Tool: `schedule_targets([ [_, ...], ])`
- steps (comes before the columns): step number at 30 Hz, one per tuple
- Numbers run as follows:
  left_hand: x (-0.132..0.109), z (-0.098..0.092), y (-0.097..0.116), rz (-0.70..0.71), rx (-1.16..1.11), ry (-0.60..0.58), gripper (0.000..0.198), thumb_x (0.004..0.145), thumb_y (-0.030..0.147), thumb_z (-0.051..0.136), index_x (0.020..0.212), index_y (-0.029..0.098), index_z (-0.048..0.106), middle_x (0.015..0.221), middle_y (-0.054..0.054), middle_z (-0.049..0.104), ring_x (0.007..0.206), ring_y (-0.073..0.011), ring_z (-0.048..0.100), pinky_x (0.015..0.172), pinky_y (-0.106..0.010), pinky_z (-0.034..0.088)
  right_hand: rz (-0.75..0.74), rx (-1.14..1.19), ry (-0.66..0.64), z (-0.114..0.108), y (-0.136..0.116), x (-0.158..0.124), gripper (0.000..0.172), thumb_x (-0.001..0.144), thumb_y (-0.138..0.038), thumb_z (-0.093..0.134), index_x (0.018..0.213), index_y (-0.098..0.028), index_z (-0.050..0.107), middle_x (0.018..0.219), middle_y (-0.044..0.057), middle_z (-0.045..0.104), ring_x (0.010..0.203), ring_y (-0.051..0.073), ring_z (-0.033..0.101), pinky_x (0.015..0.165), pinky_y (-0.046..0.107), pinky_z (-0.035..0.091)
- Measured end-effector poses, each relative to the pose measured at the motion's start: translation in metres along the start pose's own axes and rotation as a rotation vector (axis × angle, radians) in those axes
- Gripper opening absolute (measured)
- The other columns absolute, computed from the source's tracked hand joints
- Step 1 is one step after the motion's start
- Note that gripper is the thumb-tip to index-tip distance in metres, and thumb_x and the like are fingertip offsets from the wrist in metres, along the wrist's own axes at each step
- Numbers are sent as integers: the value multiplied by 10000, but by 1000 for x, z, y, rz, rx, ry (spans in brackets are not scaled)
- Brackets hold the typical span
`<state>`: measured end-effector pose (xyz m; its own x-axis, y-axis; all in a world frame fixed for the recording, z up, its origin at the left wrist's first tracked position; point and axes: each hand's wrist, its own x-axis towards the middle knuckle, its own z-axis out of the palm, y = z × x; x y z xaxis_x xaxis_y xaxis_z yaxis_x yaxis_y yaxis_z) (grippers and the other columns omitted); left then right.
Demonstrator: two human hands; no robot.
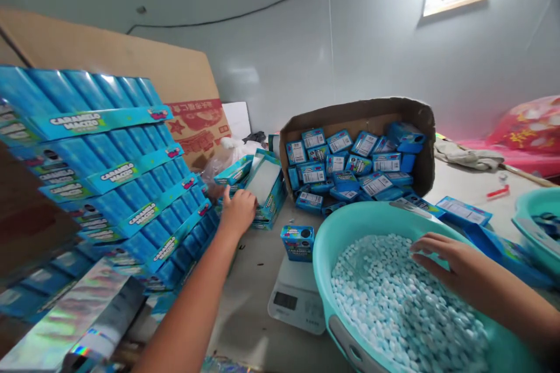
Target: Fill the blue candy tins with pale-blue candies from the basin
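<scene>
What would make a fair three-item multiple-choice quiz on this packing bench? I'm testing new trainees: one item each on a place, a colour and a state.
1. Where does the small blue box stand?
A. on the white scale
B. in the basin
C. on the floor

2. What colour is the basin?
A. red
B. teal
C. black

3. How is the right hand?
A. clenched in a fist
B. gripping a box
C. open over the candies

Answers:
1. A, it stands on the scale's platform.
2. B, its rim is teal.
3. C, its fingers are spread and hold nothing.
</scene>
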<state>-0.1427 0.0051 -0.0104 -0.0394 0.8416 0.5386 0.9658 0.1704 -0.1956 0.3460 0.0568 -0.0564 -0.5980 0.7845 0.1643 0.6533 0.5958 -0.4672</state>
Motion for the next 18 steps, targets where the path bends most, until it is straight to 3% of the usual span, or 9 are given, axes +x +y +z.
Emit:
schedule_targets([
  [5, 2, -10, -21, 108, 65, -85, 284, 767, 188, 518, 997, 232, 678, 1054, -140, 680, 1090, -317, 547, 1114, -609, 179, -27, 14, -46, -2, -5, 1, 351, 975, -446, 362, 968, -268, 664, 1052, 92, 665, 969, 272, 642, 858, 416, 505],
  [9, 5, -10, -25, 177, 93, -109, 205, 770, 156, 490, 750, 243, 674, 834, -107, 697, 951, -291, 590, 1106, -557, 229, -16, -2, -67, -3, -12, -1, 353, 975, -410, 359, 960, -235, 665, 1011, 96, 670, 917, 263, 646, 830, 411, 492],
  [11, 10, -18, -29, 180, 101, -88, 234, 789, 157, 463, 713, 240, 668, 797, -106, 694, 919, -291, 595, 1083, -545, 263, -23, -17, -102, -5, -16, -2, 333, 968, -383, 371, 937, -224, 662, 983, 92, 671, 892, 260, 643, 810, 408, 487],
  [15, 13, -60, -38, 92, 115, 13, 332, 875, 250, 382, 960, 222, 702, 955, -144, 704, 954, -343, 584, 972, -584, 332, -52, -28, -139, -10, -22, -3, 315, 963, -348, 380, 925, -203, 658, 987, 100, 669, 900, 262, 638, 812, 406, 481],
  [18, -15, -102, -41, 84, 58, 44, 373, 901, 395, 395, 1045, 212, 686, 1010, -129, 705, 926, -323, 600, 857, -481, 435, -51, -26, -129, -11, -23, -2, 348, 979, -357, 354, 941, -196, 660, 992, 104, 665, 897, 256, 635, 820, 414, 473],
])
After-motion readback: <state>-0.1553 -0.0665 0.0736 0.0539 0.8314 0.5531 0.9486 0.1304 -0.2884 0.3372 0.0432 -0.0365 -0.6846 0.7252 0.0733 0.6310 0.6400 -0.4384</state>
